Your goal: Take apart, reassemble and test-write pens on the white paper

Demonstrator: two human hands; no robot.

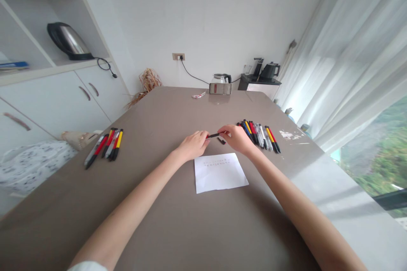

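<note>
Between my two hands a slim black marker (213, 135) is held level above the table. My left hand (193, 144) is closed round its left end, where a bit of red shows. At the other end the fingers of my right hand (235, 136) pinch it. Just below the marker lies a small dark cap (221, 140) on the table. Nearer to me is a white sheet of paper (219, 175) with rows of small handwritten marks along its far part. Beside my right hand lies a row of several coloured markers (260, 136).
A smaller group of markers (110, 144) lies at the left of the brown table (165, 211). A glass pot on a base (220, 84) stands at the far edge, with a crumpled wrapper (199, 95) beside it. A kettle (70, 42) sits on the left shelf.
</note>
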